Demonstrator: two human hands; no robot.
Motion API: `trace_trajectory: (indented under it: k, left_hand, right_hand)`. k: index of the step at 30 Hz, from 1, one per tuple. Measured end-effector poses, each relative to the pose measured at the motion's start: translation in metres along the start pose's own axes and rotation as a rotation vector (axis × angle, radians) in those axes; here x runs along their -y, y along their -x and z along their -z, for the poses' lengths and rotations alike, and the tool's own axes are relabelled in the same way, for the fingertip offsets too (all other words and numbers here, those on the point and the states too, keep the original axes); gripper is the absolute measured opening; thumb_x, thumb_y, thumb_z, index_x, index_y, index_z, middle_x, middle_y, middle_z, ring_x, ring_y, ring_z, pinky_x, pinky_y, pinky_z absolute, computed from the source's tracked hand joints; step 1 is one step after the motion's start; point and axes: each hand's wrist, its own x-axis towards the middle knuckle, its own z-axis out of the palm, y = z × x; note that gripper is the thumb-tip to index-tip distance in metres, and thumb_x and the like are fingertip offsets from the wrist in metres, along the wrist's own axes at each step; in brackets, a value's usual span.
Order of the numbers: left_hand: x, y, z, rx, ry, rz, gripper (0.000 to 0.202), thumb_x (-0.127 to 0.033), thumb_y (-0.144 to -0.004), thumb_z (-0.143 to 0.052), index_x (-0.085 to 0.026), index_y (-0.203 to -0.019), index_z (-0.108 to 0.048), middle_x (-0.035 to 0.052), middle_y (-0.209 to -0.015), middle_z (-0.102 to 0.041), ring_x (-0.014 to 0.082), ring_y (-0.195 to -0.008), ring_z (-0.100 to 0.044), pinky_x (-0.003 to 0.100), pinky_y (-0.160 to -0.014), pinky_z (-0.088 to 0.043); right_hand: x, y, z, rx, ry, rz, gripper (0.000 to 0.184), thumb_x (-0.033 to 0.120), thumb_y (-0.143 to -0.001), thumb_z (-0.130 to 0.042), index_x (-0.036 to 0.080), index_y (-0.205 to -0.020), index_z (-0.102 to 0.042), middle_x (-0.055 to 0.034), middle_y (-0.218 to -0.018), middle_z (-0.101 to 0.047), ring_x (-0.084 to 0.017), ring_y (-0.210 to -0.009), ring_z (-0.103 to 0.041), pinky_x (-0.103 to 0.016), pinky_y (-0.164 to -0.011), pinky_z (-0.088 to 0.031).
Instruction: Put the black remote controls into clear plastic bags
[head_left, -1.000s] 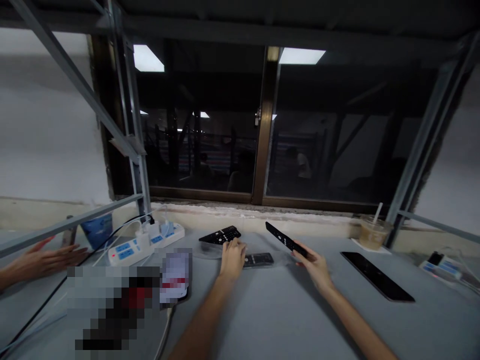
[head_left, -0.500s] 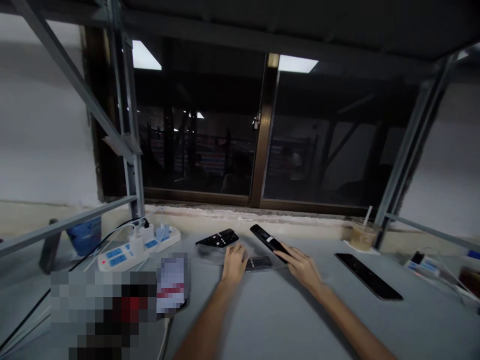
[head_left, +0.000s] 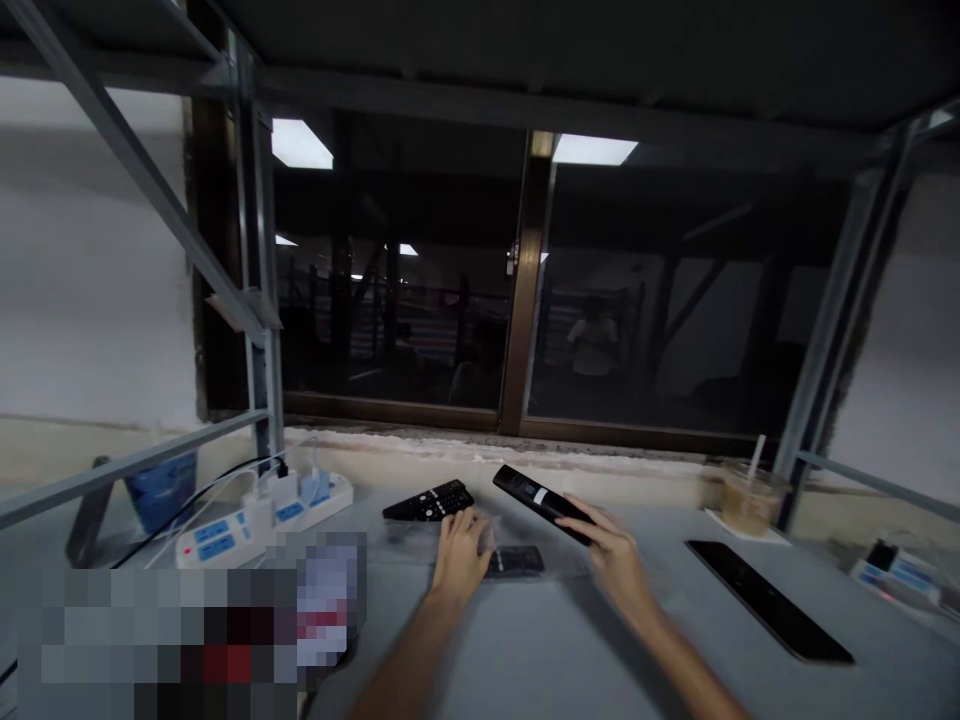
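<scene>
My right hand (head_left: 613,555) grips a long black remote (head_left: 536,498) by its near end, lifted off the grey table (head_left: 540,650) and pointing up-left. My left hand (head_left: 459,548) rests with curled fingers on a clear plastic bag (head_left: 420,530) beside a small dark remote (head_left: 514,561) lying flat on the table. Another black remote (head_left: 428,500) lies just beyond the left hand, near the window sill.
A white power strip (head_left: 259,512) with plugs and cables sits at the left. A dark phone (head_left: 768,612) lies flat at the right, behind it an iced drink cup (head_left: 747,497) with a straw. A blue cup (head_left: 160,487) stands far left. Metal frame posts flank the table.
My right hand has carried the long remote leftward, toward my left hand and the small remote. Another person's hand at the far left has gone out of view. The camera has shifted slightly.
</scene>
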Motion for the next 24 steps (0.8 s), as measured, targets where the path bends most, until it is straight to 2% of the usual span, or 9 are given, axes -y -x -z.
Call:
trace_trajectory:
  k: [4,12,14,17,19,21,24]
  left_hand:
    - [-0.001,-0.001,0.002,0.045,-0.017,0.003,0.025,-0.01,-0.077,-0.048,-0.023,-0.094,-0.06,0.0031,-0.096,-0.056,0.0191,-0.095,-0.049,0.037,-0.088,-0.031]
    - [-0.005,-0.002,0.005,0.087,-0.001,0.01,0.022,-0.006,-0.08,-0.044,-0.02,-0.087,-0.06,0.0029,-0.095,-0.056,0.0162,-0.093,-0.05,0.034,-0.089,-0.031]
    - [-0.007,-0.003,0.007,0.095,0.011,0.016,0.021,-0.006,-0.08,-0.045,-0.019,-0.084,-0.06,0.0025,-0.095,-0.056,0.0157,-0.092,-0.051,0.033,-0.089,-0.032]
    - [-0.009,-0.003,0.008,0.099,0.034,0.022,0.018,-0.007,-0.08,-0.046,-0.02,-0.083,-0.058,0.0017,-0.095,-0.057,0.0159,-0.093,-0.05,0.032,-0.088,-0.032]
    - [-0.01,-0.002,0.008,0.097,0.036,0.03,0.017,-0.007,-0.081,-0.046,-0.02,-0.084,-0.056,0.0015,-0.094,-0.057,0.0162,-0.093,-0.05,0.031,-0.087,-0.033]
    - [-0.011,-0.001,0.008,0.092,0.033,0.028,0.015,-0.009,-0.081,-0.046,-0.02,-0.085,-0.055,0.0014,-0.093,-0.057,0.0166,-0.091,-0.05,0.032,-0.086,-0.032]
    - [-0.012,0.0,0.007,0.084,0.043,0.017,0.011,-0.013,-0.082,-0.047,-0.02,-0.088,-0.053,0.0012,-0.093,-0.057,0.017,-0.091,-0.051,0.033,-0.086,-0.031]
  right_hand:
    - [0.002,0.002,0.011,0.034,0.08,0.102,0.06,-0.002,-0.06,-0.032,0.031,-0.093,-0.07,0.0019,-0.12,-0.058,-0.018,-0.105,-0.056,-0.037,-0.087,-0.047]
    - [0.013,0.006,0.002,-0.092,-0.052,0.018,0.051,0.002,-0.063,-0.037,0.028,-0.089,-0.071,-0.0027,-0.116,-0.061,-0.02,-0.107,-0.054,-0.04,-0.092,-0.043]
    - [0.019,0.007,-0.002,-0.126,-0.153,-0.089,0.041,0.007,-0.067,-0.042,0.027,-0.086,-0.072,-0.0044,-0.116,-0.06,-0.022,-0.107,-0.054,-0.038,-0.086,-0.047]
    - [0.028,0.006,-0.009,-0.219,-0.41,-0.399,0.023,0.023,-0.069,-0.057,0.022,-0.087,-0.071,-0.008,-0.113,-0.062,-0.026,-0.102,-0.058,-0.03,-0.062,-0.054]
    - [0.032,0.004,-0.013,-0.288,-0.593,-0.629,0.032,0.033,-0.064,-0.066,0.021,-0.095,-0.067,-0.0076,-0.105,-0.065,-0.024,-0.093,-0.062,-0.024,-0.049,-0.051]
    - [0.031,0.001,-0.015,-0.333,-0.722,-0.811,0.038,0.036,-0.06,-0.071,0.022,-0.095,-0.064,-0.0047,-0.094,-0.068,-0.019,-0.08,-0.065,-0.018,-0.043,-0.046]
    - [0.023,0.0,-0.013,-0.337,-0.857,-0.98,0.026,0.035,-0.061,-0.071,0.02,-0.08,-0.062,-0.0026,-0.08,-0.069,-0.008,-0.05,-0.058,-0.014,-0.033,-0.037]
